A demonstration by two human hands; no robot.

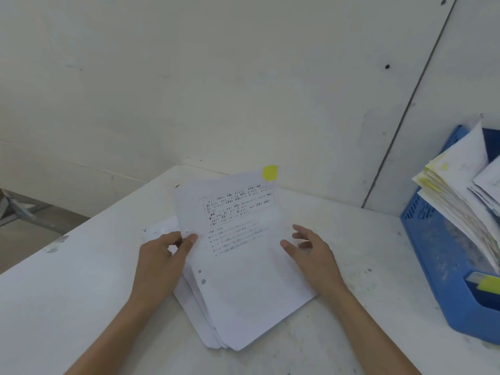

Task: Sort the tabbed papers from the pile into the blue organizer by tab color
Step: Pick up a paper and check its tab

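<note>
Thin white printed sheet with yellow tab (235,212) tilts up above white paper pile (243,307); likely light and floppy, best edge-pinched. Left hand (162,253) pinches its left edge; right hand (311,253) hovers loose-fingered over pile.

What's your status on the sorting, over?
Left hand pinches yellow-tabbed sheet, raised off pile. Right hand open beside sheet. Organizer at right, part filled; nothing between.

The left hand (162,253) pinches a yellow-tabbed sheet (230,212) raised off the pile (243,307); the right hand (311,253) hovers loosely beside it.
</note>
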